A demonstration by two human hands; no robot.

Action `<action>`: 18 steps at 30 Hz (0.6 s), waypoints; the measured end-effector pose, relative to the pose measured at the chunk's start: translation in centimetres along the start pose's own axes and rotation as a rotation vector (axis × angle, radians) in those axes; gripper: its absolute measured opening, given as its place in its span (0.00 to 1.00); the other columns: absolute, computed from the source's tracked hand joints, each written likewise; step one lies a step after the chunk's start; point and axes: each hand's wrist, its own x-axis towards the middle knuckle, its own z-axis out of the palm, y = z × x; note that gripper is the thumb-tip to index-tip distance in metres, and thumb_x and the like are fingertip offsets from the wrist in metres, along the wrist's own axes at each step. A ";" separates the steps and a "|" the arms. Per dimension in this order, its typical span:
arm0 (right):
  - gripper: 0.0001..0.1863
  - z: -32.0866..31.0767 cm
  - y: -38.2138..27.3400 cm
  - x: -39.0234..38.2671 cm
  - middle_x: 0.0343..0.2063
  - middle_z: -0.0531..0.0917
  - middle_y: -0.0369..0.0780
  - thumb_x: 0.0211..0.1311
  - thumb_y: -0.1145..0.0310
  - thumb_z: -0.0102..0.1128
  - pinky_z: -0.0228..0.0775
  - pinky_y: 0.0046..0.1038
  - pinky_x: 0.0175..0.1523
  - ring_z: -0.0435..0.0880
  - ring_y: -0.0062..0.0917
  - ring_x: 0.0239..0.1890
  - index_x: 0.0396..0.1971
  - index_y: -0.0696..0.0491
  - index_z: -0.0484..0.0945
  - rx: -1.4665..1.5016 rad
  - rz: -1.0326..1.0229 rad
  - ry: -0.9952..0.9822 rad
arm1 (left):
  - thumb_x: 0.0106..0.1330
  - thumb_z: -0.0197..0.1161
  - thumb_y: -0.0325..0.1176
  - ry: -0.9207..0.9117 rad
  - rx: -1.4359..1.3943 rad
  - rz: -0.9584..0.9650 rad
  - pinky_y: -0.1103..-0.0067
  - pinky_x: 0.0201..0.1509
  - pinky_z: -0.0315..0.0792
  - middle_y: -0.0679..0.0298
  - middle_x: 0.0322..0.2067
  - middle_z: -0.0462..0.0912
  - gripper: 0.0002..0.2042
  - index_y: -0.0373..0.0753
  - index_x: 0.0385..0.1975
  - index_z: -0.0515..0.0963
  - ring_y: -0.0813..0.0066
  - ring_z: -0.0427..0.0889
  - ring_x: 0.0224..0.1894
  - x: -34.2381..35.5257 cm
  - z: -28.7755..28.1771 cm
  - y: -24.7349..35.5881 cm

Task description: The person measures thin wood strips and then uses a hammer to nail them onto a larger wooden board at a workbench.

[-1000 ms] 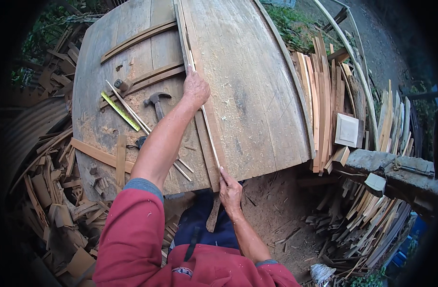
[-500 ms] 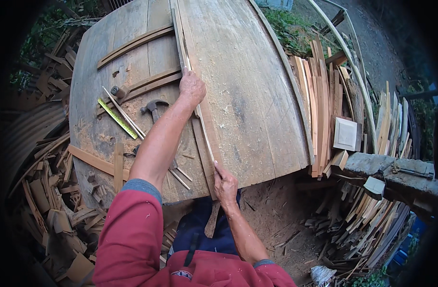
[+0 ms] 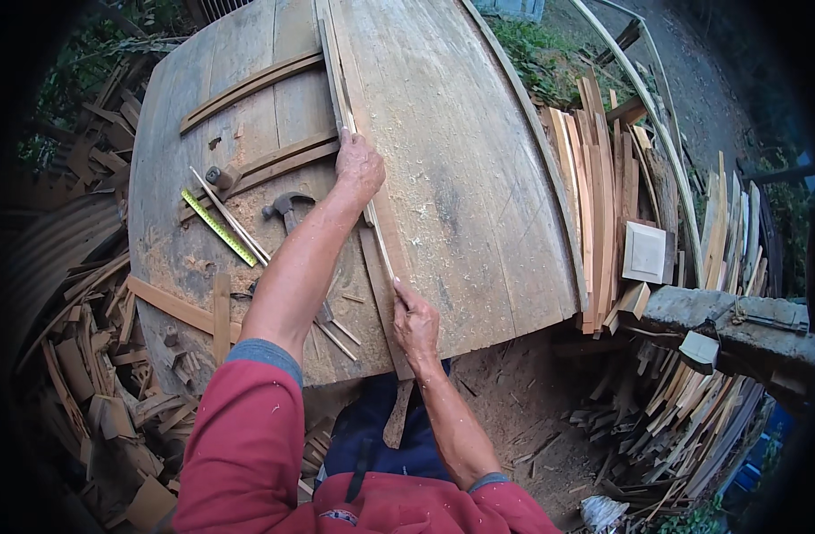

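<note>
A long wooden rail [image 3: 378,307] runs away from me on the worktable, joined on its left by two grooved crosspieces, a far one [image 3: 251,87] and a nearer one [image 3: 287,158]. Along the rail lies a thin pale wooden strip [image 3: 381,248]. My left hand [image 3: 360,167] is closed over the strip near the nearer crosspiece, its fingers partly hidden. Closer to me, my right hand [image 3: 416,327] pinches the strip's near end. A claw hammer [image 3: 287,203] lies left of the rail, its handle partly under my left forearm.
Left on the sawdust-strewn worktable [image 3: 478,169] lie a yellow ruler [image 3: 218,228], thin sticks [image 3: 234,218], a small dark block [image 3: 218,177] and a flat board [image 3: 180,305]. Scrap wood [image 3: 96,365] heaps at left. Upright planks [image 3: 594,196] and a concrete ledge [image 3: 728,316] stand at right.
My right hand has slid slightly forward, away from me, at the strip's near end. My left hand stays in nearly the same place on the strip.
</note>
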 end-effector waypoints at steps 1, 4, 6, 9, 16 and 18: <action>0.15 0.3 0.0 0.3 0.37 0.85 0.52 0.65 0.73 0.58 0.77 0.33 0.44 0.88 0.41 0.38 0.50 0.51 0.84 0.002 -0.001 -0.001 | 0.69 0.54 0.40 -0.001 0.001 -0.002 0.52 0.71 0.51 0.58 0.51 0.84 0.16 0.44 0.48 0.86 0.56 0.74 0.62 0.0 0.0 -0.1; 0.15 1.0 0.0 1.2 0.34 0.84 0.53 0.62 0.76 0.57 0.77 0.37 0.41 0.86 0.46 0.35 0.48 0.54 0.84 0.110 -0.038 0.045 | 0.69 0.54 0.40 -0.003 -0.021 -0.017 0.51 0.72 0.50 0.58 0.51 0.84 0.16 0.43 0.48 0.85 0.55 0.73 0.62 0.0 0.0 -0.1; 0.15 1.2 0.1 1.8 0.35 0.85 0.53 0.62 0.76 0.56 0.78 0.37 0.42 0.86 0.46 0.35 0.48 0.54 0.84 0.095 -0.042 0.045 | 0.69 0.54 0.39 0.007 -0.036 -0.028 0.50 0.72 0.49 0.57 0.52 0.84 0.16 0.42 0.48 0.85 0.55 0.73 0.63 0.0 0.0 0.1; 0.15 1.6 0.2 2.7 0.33 0.85 0.53 0.62 0.75 0.57 0.77 0.38 0.40 0.86 0.47 0.34 0.48 0.52 0.84 0.071 -0.050 0.063 | 0.69 0.54 0.39 0.008 -0.050 -0.024 0.49 0.72 0.49 0.56 0.54 0.83 0.16 0.42 0.49 0.85 0.54 0.72 0.64 0.1 0.0 0.4; 0.16 3.0 -1.5 4.8 0.37 0.86 0.51 0.64 0.69 0.58 0.78 0.34 0.45 0.88 0.42 0.39 0.51 0.48 0.84 0.006 0.159 -0.149 | 0.69 0.54 0.41 -0.038 -0.006 -0.056 0.45 0.72 0.45 0.56 0.56 0.81 0.18 0.43 0.53 0.83 0.50 0.69 0.66 0.9 2.2 -0.5; 0.16 2.9 0.0 5.5 0.37 0.86 0.51 0.64 0.69 0.58 0.78 0.34 0.45 0.88 0.41 0.39 0.51 0.48 0.84 -0.006 0.127 -0.107 | 0.69 0.54 0.41 -0.022 -0.022 -0.030 0.45 0.72 0.45 0.56 0.57 0.81 0.18 0.43 0.53 0.83 0.50 0.68 0.67 2.3 2.6 1.0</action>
